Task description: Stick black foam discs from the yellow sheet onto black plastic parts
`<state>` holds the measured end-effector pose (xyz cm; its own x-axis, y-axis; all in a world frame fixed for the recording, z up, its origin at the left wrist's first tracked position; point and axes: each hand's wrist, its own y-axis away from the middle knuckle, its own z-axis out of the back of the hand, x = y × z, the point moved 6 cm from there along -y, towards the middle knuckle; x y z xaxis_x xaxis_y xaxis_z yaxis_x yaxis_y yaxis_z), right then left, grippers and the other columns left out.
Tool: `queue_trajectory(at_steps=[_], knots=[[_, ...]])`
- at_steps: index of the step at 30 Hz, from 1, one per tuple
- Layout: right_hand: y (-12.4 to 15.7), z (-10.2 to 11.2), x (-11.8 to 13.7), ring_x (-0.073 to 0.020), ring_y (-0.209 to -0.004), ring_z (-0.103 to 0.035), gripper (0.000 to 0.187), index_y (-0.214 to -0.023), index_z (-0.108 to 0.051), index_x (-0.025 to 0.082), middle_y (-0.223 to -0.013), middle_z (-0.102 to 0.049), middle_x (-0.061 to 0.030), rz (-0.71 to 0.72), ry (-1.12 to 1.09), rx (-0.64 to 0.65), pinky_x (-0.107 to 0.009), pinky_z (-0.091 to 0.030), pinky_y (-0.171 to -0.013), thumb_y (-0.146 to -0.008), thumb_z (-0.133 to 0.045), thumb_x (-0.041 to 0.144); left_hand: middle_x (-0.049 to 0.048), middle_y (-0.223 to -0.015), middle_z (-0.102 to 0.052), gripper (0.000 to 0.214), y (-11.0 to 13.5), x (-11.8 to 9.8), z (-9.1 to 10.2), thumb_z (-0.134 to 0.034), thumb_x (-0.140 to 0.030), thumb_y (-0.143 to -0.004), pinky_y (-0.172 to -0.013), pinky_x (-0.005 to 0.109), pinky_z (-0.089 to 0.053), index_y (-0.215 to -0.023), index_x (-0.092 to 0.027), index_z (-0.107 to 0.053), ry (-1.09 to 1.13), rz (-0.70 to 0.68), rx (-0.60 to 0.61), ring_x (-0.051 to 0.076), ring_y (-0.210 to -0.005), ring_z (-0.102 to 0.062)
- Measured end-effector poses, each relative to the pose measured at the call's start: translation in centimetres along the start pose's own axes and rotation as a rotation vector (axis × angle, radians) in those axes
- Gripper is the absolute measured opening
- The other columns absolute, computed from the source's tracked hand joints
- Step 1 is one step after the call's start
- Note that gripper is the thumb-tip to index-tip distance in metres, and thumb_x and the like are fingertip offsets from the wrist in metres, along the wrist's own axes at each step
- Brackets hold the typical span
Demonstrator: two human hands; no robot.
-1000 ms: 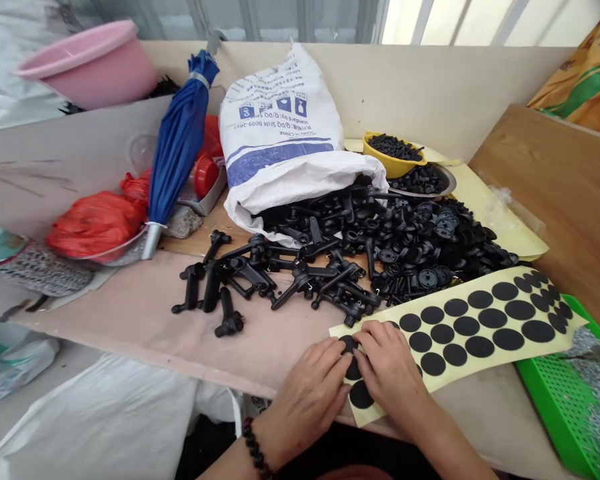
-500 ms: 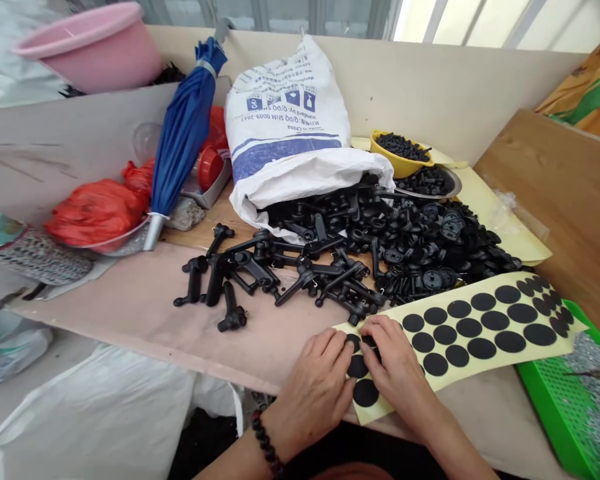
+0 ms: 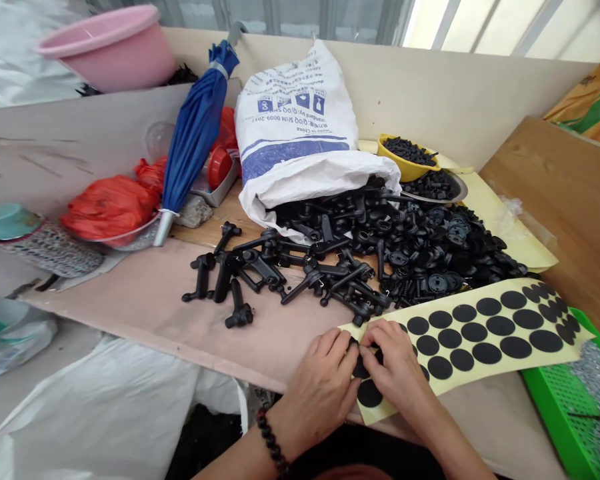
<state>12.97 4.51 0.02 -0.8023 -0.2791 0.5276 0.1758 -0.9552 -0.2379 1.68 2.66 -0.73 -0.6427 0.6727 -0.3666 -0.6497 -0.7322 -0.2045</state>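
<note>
A yellow backing sheet covered with several black round pads lies along the table's near edge. Both hands rest on its left end. My left hand, with a bead bracelet on the wrist, has its fingertips curled onto a black pad. My right hand presses its bent fingers on the pads beside it, fingertips meeting the left hand's. What the fingertips pinch is hidden. A heap of black plastic handles and round parts lies just beyond the sheet.
A white woven sack spills the black parts. Behind it sit a yellow bowl of small black pieces, a folded blue umbrella, red bags and a pink basin. A green perforated tray lies at the right.
The camera has shifted slightly, so everything sits a little lower and to the right. Both hands stay on the sheet's left end, fingers working at the same pads.
</note>
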Motion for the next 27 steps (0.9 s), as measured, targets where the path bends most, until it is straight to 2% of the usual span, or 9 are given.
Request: queue_trajectory(at_steps=[7,14,20,27], knots=[[0.1,0.0,-0.5,-0.0198,-0.077,-0.054,0.014,-0.068,-0.048,0.022,-0.076,-0.059,-0.0016,-0.021,-0.177,0.054,-0.036,-0.043,-0.073,-0.079,-0.049,0.012,0.0128,-0.118,-0.05,0.025,0.1,0.2,0.5,-0.05,-0.023,-0.085,-0.095,0.045,-0.042,-0.108,-0.014,-0.052,0.011,-0.007,-0.013,0.029,-0.114,-0.043],[0.8,0.3,-1.7,-0.0208,-0.094,-0.056,0.011,-0.083,-0.057,0.021,-0.098,-0.055,-0.0073,-0.011,-0.299,-0.003,-0.035,-0.047,-0.081,-0.085,-0.047,0.017,0.0127,-0.118,-0.051,0.028,0.1,0.1,0.6,-0.047,-0.022,-0.086,-0.095,0.045,-0.041,-0.113,-0.013,-0.05,0.007,-0.016,-0.024,0.029,-0.115,-0.043],[1.3,1.0,-2.6,-0.0226,-0.103,-0.056,0.013,-0.092,-0.06,0.022,-0.107,-0.053,-0.0095,-0.036,-0.265,-0.125,-0.034,-0.049,-0.083,-0.087,-0.048,0.02,0.0128,-0.119,-0.052,0.029,0.1,0.1,0.6,-0.046,-0.021,-0.086,-0.094,0.045,-0.041,-0.114,-0.013,-0.05,0.007,-0.021,-0.025,0.029,-0.114,-0.044],[0.9,0.8,-1.5,-0.0241,-0.095,-0.055,0.01,-0.08,-0.057,0.022,-0.1,-0.055,-0.0087,0.038,-0.078,-0.065,-0.039,-0.049,-0.081,-0.084,-0.049,0.017,0.0131,-0.119,-0.053,0.029,0.0,0.1,0.6,-0.047,-0.022,-0.086,-0.093,0.045,-0.042,-0.114,-0.014,-0.05,-0.003,-0.028,-0.041,0.029,-0.115,-0.045]])
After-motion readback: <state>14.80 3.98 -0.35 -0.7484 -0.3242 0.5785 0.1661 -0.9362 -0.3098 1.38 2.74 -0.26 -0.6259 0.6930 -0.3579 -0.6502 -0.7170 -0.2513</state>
